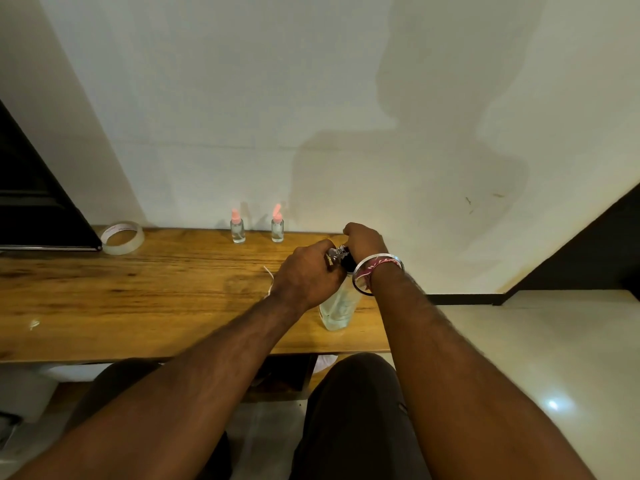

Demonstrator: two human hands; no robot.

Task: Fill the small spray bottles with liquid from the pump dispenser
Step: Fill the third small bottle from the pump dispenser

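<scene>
A clear pump dispenser (338,308) with a black pump collar stands near the right end of the wooden table (156,296). My right hand (363,239) is curled over its pump head from above, hiding the head. My left hand (308,277) grips a small open glass bottle (334,255) and holds it right against the pump. Two small spray bottles with pink tops stand upright at the back by the wall, one on the left (238,227) and one on the right (277,225). A thin white tube (269,280) lies on the table beside my left wrist.
A roll of clear tape (122,237) lies at the back left, next to a dark panel (34,202). The table's right edge runs just past the dispenser, with pale floor tiles (519,358) beyond it. My knees are under the front edge.
</scene>
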